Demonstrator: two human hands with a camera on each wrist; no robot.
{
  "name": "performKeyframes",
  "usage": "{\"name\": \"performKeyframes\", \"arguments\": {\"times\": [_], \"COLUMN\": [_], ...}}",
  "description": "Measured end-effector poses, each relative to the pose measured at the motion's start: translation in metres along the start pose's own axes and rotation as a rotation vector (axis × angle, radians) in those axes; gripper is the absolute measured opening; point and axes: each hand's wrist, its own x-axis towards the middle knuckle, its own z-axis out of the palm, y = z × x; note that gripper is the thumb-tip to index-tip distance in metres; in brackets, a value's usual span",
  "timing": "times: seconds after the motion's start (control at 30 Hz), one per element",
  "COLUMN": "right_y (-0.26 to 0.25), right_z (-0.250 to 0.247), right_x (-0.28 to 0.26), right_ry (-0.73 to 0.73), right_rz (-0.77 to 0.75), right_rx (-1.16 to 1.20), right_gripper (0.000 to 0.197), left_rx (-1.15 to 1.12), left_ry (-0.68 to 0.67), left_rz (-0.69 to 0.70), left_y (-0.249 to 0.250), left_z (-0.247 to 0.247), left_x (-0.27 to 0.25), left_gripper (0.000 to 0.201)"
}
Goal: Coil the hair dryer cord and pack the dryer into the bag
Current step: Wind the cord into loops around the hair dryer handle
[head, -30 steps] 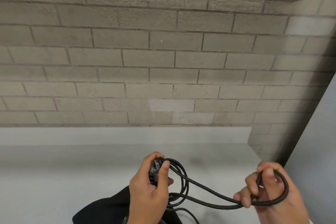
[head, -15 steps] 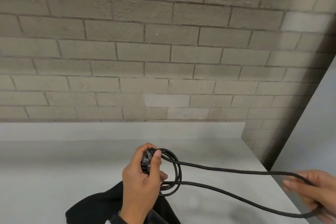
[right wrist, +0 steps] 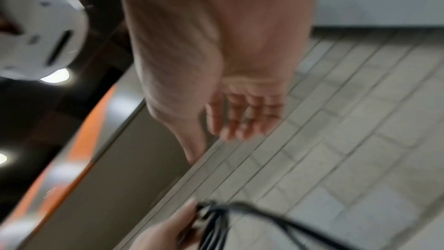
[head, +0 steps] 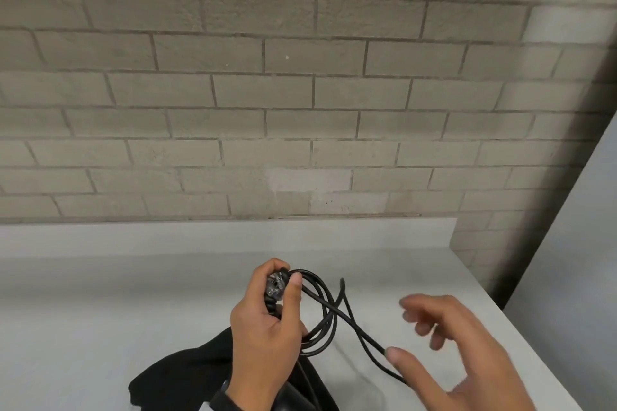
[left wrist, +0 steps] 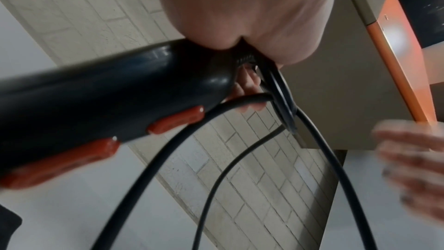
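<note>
The pale grey countertop point(head: 133, 294) runs back to a grey brick wall point(head: 300, 93), and at its near edge lies the black cloth bag point(head: 180, 374), crumpled and partly under the left hand. Above the bag, the black plastic hair dryer with orange buttons point(left wrist: 96, 102) hangs from its cord end. The thin black rubber cord point(head: 325, 317) forms about 3 gathered loops; the long span stretched towards the right edge 0.5 s ago is now slack, one loose strand trailing to the right. The left hand point(head: 267, 320) grips the loops and the plug, thumb pressed over them. The right hand point(head: 444, 344) has let go: its blurred fingers are spread and hold nothing, thumb just beside the strand. Coiling looks part done, with another loop likely to gather before packing.
</note>
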Motion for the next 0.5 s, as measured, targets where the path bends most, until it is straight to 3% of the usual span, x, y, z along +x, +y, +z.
{"name": "performKeyframes", "arguments": {"times": [0.07,0.13,0.3,0.5], "right_y": [-0.030,-0.038,-0.024,-0.022], "right_z": [0.022,0.044,0.066,0.061], "right_x": [0.000,0.002,0.022,0.025], "right_ry": [0.038,-0.043,-0.184,-0.171], "right_rz": [-0.279,-0.408,-0.458,-0.577], "right_rx": [0.047,-0.090,-0.447,-0.656], "right_gripper": [0.021,0.018,0.034,0.023], "left_rx": [0.016,0.031,0.051,0.057], "left_ry": [-0.007,-0.015,-0.017,-0.048], "left_rz": [0.017,0.057,0.091,0.103], "left_y": [-0.001,-0.002,-0.002,-0.007], "left_z": [0.002,0.002,-0.001,0.002], "left_x": [0.000,0.000,0.000,-0.007], "left_gripper": [0.008,0.007,0.011,0.014]}}
